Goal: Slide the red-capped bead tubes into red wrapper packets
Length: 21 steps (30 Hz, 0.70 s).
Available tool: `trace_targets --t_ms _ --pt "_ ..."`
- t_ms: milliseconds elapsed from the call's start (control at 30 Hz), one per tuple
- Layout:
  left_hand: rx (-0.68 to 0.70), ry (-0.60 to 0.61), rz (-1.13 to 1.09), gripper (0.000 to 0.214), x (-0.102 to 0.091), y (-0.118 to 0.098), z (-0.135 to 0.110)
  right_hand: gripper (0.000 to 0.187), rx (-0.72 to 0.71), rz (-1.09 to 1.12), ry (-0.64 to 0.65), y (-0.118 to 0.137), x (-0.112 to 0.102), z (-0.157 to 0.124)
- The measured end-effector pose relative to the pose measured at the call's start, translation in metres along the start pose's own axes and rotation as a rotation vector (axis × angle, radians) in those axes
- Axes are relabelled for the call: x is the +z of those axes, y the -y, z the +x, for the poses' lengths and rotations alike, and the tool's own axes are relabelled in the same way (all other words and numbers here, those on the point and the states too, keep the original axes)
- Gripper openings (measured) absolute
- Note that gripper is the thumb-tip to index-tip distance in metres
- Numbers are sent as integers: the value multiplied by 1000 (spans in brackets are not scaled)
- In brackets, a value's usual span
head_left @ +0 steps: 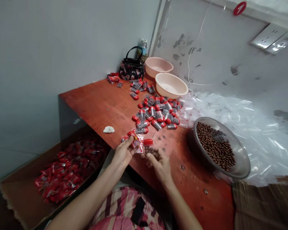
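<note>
Along the left and the back, a grey wall (86, 48), stained with dark patches toward the right. Below, a reddish table (96, 95), stretching from the far corner down to the person's lap. On its right side, a broad heap of clear plastic pieces (261, 137). Low at the left, under the table's edge, an open cardboard box (14, 191) with many red packets (69, 172) inside. In front of the clear heap, a round grey basin (241, 161). Left of that, a loose pile of red-capped containers (158, 111), dark contents showing through clear sides. Beyond the pile, two pale pink basins (171, 83), one behind the other, and a black flowered handbag (132, 69) near the wall. At the near table edge, the left hand (124, 151), thumb and fingers pinching a red printed wrapper (137, 143). To its right, the right hand (160, 164), fingers curled downward; cannot tell, through the blur, whether pressed together or gripping. Left of the wrapper, a crumpled white scrap (108, 129). Just right of the wrapper, a red cap (148, 142). Smallest, brown balls (213, 145), massed in the grey basin, with similar brown shapes, blurred, at the right fingertips.
</note>
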<state>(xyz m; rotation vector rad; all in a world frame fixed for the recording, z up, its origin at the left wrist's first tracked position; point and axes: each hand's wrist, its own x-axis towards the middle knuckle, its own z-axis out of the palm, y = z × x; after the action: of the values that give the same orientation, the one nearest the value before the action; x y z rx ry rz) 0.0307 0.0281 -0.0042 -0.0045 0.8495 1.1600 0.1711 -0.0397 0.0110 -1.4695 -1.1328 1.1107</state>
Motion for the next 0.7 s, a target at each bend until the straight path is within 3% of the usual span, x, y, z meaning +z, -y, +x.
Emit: trace_targets --t_ms 167,400,533,700 --pt "-18 22 -11 3 8 8 -3 18 13 -1 -45 -7 17 -20" --pt "-17 51 -3 3 13 15 -7 17 -72 -141 -72 -7 12 -18" --pt "23 164 132 11 15 16 -14 16 -84 -117 -65 -8 12 -18" --pt "79 278 262 18 14 15 -17 17 2 6 -51 -11 11 -16"
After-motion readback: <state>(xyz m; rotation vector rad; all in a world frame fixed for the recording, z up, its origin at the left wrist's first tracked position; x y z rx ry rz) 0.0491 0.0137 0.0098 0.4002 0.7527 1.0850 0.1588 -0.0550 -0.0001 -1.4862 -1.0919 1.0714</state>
